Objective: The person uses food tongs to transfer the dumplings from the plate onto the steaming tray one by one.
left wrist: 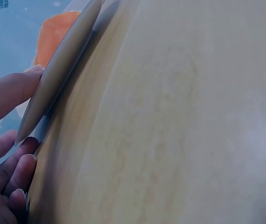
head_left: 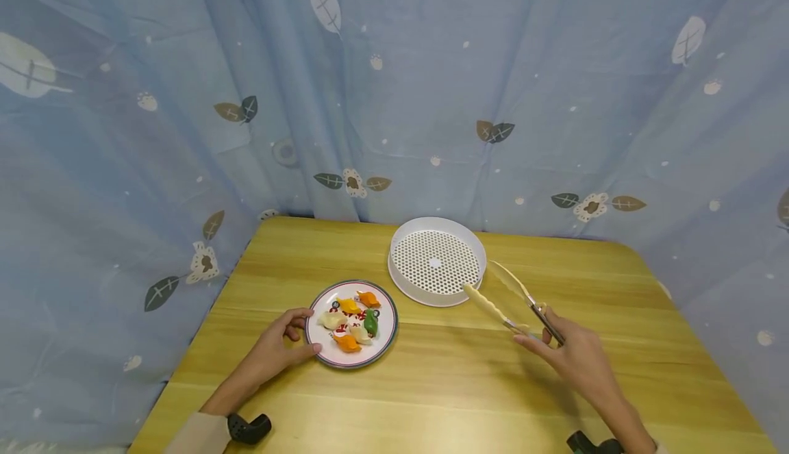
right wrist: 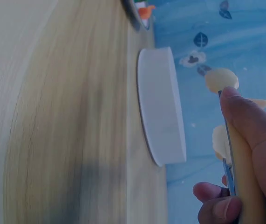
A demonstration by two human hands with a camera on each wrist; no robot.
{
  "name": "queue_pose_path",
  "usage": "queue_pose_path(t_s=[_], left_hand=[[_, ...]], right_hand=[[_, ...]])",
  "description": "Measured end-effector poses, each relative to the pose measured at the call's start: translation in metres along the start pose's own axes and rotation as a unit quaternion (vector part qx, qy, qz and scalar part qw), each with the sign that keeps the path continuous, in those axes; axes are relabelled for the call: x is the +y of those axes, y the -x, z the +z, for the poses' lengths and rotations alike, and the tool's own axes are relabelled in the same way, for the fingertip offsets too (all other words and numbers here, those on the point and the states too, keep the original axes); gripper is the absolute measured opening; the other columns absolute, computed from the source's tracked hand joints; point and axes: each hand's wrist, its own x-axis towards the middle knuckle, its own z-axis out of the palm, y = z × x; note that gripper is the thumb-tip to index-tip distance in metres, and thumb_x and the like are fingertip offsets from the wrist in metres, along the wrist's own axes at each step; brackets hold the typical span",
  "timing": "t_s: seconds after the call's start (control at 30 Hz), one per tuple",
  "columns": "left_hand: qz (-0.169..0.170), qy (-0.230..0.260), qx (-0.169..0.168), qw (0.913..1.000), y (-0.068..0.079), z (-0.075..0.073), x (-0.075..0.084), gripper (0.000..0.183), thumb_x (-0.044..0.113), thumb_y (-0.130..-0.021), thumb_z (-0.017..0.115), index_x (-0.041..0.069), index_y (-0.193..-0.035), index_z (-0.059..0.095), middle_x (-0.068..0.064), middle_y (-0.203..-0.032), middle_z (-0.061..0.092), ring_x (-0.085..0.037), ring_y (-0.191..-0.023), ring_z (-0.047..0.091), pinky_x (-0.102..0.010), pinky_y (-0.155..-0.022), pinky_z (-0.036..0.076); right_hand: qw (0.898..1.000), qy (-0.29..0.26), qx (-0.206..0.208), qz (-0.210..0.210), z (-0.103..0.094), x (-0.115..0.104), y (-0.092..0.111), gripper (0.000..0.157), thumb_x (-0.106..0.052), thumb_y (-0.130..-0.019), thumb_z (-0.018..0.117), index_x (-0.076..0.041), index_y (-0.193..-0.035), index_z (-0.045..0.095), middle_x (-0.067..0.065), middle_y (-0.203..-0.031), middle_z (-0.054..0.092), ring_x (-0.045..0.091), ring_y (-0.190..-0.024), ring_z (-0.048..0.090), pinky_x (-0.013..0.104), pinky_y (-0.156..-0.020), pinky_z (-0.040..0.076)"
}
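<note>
My left hand (head_left: pixel 277 348) grips the left rim of a round plate (head_left: pixel 385 322), thumb on top and fingers at the edge underneath. Several dumplings lie on it: orange (head_left: pixel 368 298), yellow (head_left: pixel 348 305), green (head_left: pixel 370 322) and cream-white (head_left: pixel 333 320). My right hand (head_left: pixel 579 358) holds a pair of tongs (head_left: pixel 547 322) with metal arms and pale tips. The tips are spread apart with nothing between them, near the right side of a white round steamer basket (head_left: pixel 431 297) with a perforated bottom. In the right wrist view, the basket's side wall (right wrist: pixel 160 102) shows beyond the tongs.
The wooden table (head_left: pixel 468 385) carries the plate and basket. A blue patterned curtain (head_left: pixel 431 98) hangs behind and at both sides of it. The basket stands near the table's back edge, right of the plate.
</note>
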Motion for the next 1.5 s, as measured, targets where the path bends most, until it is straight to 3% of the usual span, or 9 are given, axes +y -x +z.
queue_pose_path(t_s=[0.13, 0.43, 0.63, 0.87, 1.5], left_hand=[[0.002, 0.001, -0.001, 1.0, 0.001, -0.001, 0.001, 0.074, 0.034, -0.082, 0.089, 0.015, -0.144, 0.054, -0.007, -0.122, 0.057, -0.022, -0.099, 0.048, -0.035, -0.084, 0.042], [0.001, 0.009, 0.0, 1.0, 0.002, -0.001, 0.0, 0.074, 0.034, -0.081, 0.09, 0.016, -0.143, 0.055, -0.007, -0.121, 0.057, -0.022, -0.098, 0.048, -0.034, -0.083, 0.042], [-0.003, 0.012, 0.0, 0.9999, 0.001, 0.0, -0.001, 0.074, 0.032, -0.081, 0.09, 0.017, -0.144, 0.055, -0.007, -0.122, 0.058, -0.023, -0.098, 0.048, -0.035, -0.084, 0.042], [0.001, 0.009, -0.003, 1.0, 0.001, 0.0, -0.001, 0.073, 0.032, -0.082, 0.089, 0.016, -0.144, 0.055, -0.007, -0.121, 0.058, -0.022, -0.097, 0.048, -0.034, -0.083, 0.042], [-0.005, 0.029, -0.003, 0.9996, 0.0, -0.001, -0.002, 0.074, 0.031, -0.081, 0.09, 0.018, -0.144, 0.054, -0.008, -0.121, 0.058, -0.024, -0.096, 0.047, -0.034, -0.082, 0.041]], right_hand=[[1.0, -0.005, -0.007, -0.03, 0.008, -0.008, -0.004, 0.057, -0.043, -0.081, 0.087, -0.001, -0.117, 0.071, -0.014, -0.066, 0.043, 0.001, -0.051, 0.023, 0.022, -0.046, 0.026], [0.994, -0.028, -0.002, -0.105, 0.033, -0.03, -0.016, 0.04, -0.042, -0.078, 0.088, -0.013, -0.101, 0.073, -0.019, -0.066, 0.042, -0.003, -0.055, 0.022, 0.02, -0.047, 0.025], [0.992, -0.035, -0.022, -0.121, 0.05, -0.042, -0.023, 0.039, -0.047, -0.079, 0.086, -0.016, -0.098, 0.073, -0.02, -0.067, 0.044, -0.003, -0.055, 0.028, 0.021, -0.048, 0.029], [0.988, -0.04, -0.04, -0.144, 0.065, -0.053, -0.027, 0.048, -0.046, -0.079, 0.086, -0.009, -0.108, 0.077, -0.02, -0.067, 0.045, -0.004, -0.053, 0.025, 0.019, -0.047, 0.026], [0.986, 0.008, -0.049, -0.158, 0.093, -0.084, -0.048, 0.052, -0.051, -0.081, 0.083, -0.02, -0.121, 0.075, -0.017, -0.064, 0.044, 0.001, -0.054, 0.036, 0.023, -0.048, 0.032]])
